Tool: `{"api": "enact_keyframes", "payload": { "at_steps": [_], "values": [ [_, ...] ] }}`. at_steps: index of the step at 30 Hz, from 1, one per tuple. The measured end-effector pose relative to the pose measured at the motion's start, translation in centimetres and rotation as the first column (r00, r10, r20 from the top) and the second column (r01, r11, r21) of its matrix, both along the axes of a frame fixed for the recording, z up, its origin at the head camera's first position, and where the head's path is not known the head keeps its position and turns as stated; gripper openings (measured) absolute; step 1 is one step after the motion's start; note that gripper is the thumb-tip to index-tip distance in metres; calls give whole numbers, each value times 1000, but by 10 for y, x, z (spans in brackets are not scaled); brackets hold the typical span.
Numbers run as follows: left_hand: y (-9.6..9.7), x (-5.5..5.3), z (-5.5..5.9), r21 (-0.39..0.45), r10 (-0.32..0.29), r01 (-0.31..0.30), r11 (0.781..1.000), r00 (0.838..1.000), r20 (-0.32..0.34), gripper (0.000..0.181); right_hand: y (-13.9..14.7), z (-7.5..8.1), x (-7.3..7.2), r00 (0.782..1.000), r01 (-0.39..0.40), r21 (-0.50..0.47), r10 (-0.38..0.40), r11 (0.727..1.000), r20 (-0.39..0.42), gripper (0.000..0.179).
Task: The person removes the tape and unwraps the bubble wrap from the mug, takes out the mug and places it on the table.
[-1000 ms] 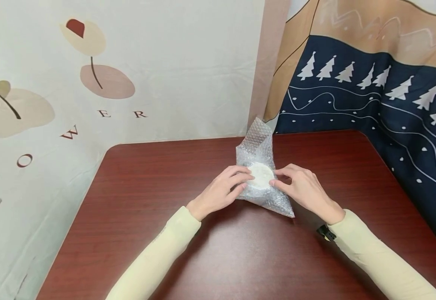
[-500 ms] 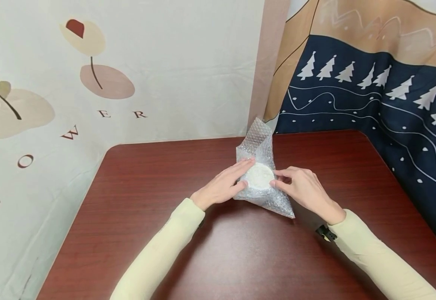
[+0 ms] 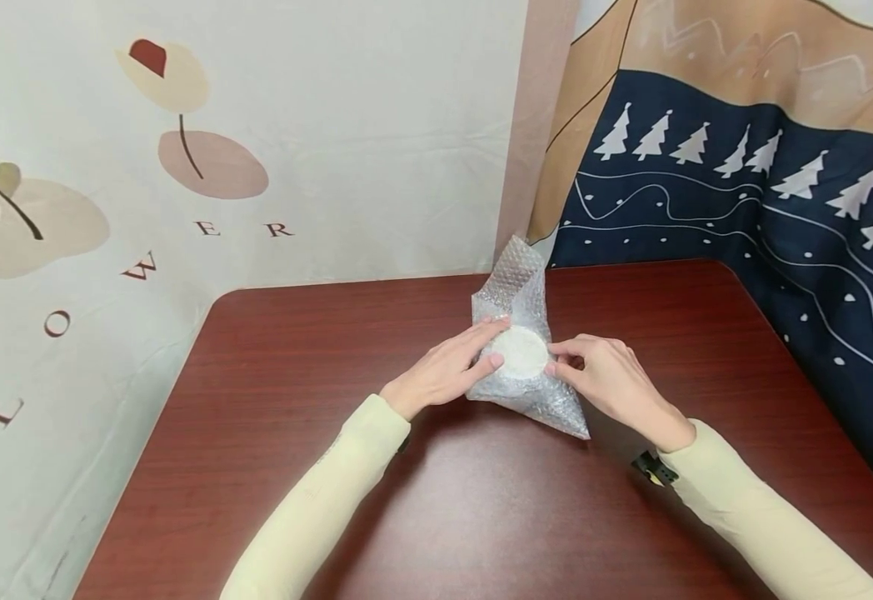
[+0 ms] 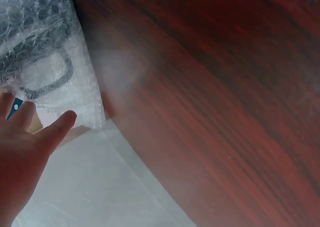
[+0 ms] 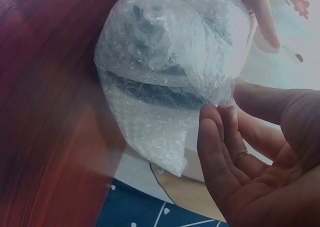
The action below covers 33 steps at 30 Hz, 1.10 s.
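A sheet of bubble wrap (image 3: 552, 404) is bunched around an object with a round white top (image 3: 524, 353). Through the wrap, the left wrist view shows a dark loop (image 4: 69, 69) like a mug handle. My left hand (image 3: 447, 367) rests on the left side of the bundle, fingers straight and thumb spread at the white rim. On the opposite side, my right hand (image 3: 611, 377) pinches the wrap between thumb and fingers close to the rim; the right wrist view shows this grip at the edge of the wrap. One corner of the sheet sticks up behind the object.
The bundle stands on a dark red wooden table (image 3: 316, 333), toward its back edge. Behind hang a pale cloth (image 3: 376, 150) with flowers and letters and a navy cloth (image 3: 676, 192) with white trees. A black band (image 3: 654, 468) is at the right wrist.
The left hand's fingers have lifted off the white top and straightened along its left and back side, thumb at the rim. The right hand has stayed nearly in place.
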State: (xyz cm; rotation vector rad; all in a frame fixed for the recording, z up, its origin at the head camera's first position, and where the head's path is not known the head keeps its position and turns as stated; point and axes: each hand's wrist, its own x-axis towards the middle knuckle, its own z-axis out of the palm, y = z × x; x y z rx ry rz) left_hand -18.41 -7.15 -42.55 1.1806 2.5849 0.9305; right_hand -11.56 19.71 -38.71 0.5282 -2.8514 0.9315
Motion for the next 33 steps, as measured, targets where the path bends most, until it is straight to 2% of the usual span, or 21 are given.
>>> {"api": "enact_keyframes", "payload": {
  "at_steps": [5, 11, 16, 21, 24, 28, 33],
  "values": [
    [0, -1, 0, -4, -13, 13, 1000, 1000, 0, 73, 1, -2, 3, 1000, -3, -6, 3, 1000, -17, 29],
    [2, -3, 1, 39, -22, 22, 999, 1000, 20, 85, 5, -2, 9, 1000, -10, -51, 9, 999, -30, 24],
    [1, -3, 2, 84, -32, 27, 996, 998, 52, 84, 9, -4, 17, 998, -39, -123, 33, 992, -52, 21],
    [0, -2, 2, 110, -25, 17, 994, 997, 74, 76, 11, -7, 27, 996, -75, -185, 64, 980, -64, 25],
    [-1, -3, 1, 129, -26, 15, 992, 996, 82, 68, 12, -8, 32, 993, -103, -208, 89, 973, -77, 29],
    [-1, -2, 1, 153, -27, 13, 988, 995, 94, 67, 13, -10, 38, 984, -162, -225, 139, 961, -115, 35],
    [0, -1, 1, 133, -14, 2, 991, 996, 93, 80, 13, -13, 44, 956, -278, -253, 241, 927, -167, 40]
  ]
}}
